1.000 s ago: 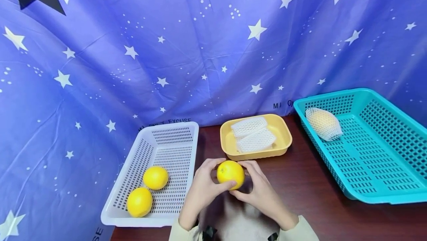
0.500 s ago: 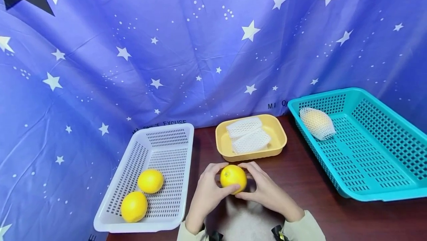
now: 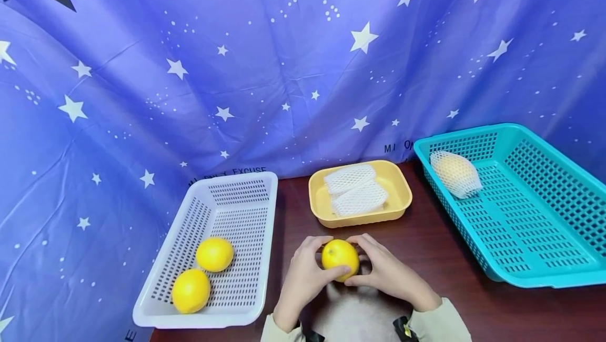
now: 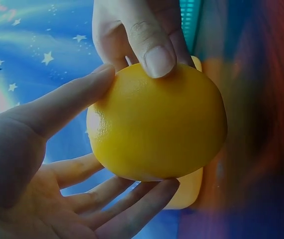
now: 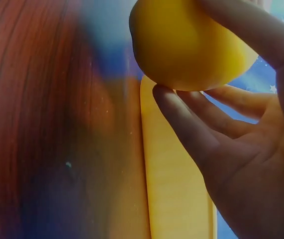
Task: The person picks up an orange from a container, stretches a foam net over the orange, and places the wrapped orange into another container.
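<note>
A round, glossy yellow orange (image 3: 339,258) is held up between both hands over the front of the table. My left hand (image 3: 306,273) grips it from the left, thumb across its near side and fingers beneath, as the left wrist view shows on the orange (image 4: 156,122). From the right, my right hand (image 3: 393,274) holds the same fruit between thumb and fingers. Two more oranges (image 3: 215,254) lie in the white basket (image 3: 271,237) on the left. White foam net sleeves (image 3: 359,199) lie in the yellow tray (image 3: 402,202) just beyond the hands.
A large teal basket (image 3: 502,226) stands on the right, with a yellow fruit in a foam net (image 3: 455,173) at its back left. Behind everything hangs a blue star-patterned curtain (image 3: 284,68). Dark reddish wood tabletop (image 3: 426,237) shows between the containers.
Both hands and the orange have shifted slightly right and down in the head view, still gripping it together. The view itself has also shifted a little. The baskets and tray stay put.
</note>
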Available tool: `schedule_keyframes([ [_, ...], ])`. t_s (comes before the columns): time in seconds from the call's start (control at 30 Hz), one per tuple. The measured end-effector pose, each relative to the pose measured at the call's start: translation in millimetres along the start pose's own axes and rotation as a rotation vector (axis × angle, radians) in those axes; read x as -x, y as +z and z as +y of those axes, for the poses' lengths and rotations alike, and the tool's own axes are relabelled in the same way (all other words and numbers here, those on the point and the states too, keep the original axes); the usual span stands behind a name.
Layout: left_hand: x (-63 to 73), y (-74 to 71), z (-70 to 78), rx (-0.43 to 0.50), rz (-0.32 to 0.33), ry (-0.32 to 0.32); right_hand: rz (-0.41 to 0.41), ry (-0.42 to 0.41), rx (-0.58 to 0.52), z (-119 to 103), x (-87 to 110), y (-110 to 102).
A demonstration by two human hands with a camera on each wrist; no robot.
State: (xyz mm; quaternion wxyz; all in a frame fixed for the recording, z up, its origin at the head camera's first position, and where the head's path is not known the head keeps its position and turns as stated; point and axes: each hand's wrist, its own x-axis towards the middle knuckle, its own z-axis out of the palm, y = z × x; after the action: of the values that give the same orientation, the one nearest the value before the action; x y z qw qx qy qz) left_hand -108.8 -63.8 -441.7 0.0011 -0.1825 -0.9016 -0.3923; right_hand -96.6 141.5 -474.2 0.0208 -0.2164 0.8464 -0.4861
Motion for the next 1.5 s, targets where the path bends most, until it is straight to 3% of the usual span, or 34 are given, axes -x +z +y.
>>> schedule_keyframes([
  [0.17, -2.9, 7.1, 2.2, -0.017, -0.041, -0.001, -0.026, 0.041, 0.005, 5, 3.0, -6],
  [0.5, -6.4, 11.7, 1.3, -0.013, -0.129, 0.024, -0.082, 0.090, -0.155, 10, 4.2, -13],
  [0.77, -10.0, 20.4, -2.8, 0.046, -0.098, 0.082, -0.066, 0.090, -0.159, 13, 6.9, -20],
  [1.1, -8.8, 27.4, -3.6, 0.105, -0.066, 0.088, -0.060, 0.100, -0.134, 16, 7.1, -23],
  [1.4, -7.8, 28.5, -4.2, 0.075, -0.036, 0.100, -0.061, 0.035, -0.093, 11, 8.6, -35],
  [1.5, -8.7, 29.2, -3.8, 0.072, -0.032, 0.092, -0.010, -0.002, -0.056, 8, 8.2, -47],
])
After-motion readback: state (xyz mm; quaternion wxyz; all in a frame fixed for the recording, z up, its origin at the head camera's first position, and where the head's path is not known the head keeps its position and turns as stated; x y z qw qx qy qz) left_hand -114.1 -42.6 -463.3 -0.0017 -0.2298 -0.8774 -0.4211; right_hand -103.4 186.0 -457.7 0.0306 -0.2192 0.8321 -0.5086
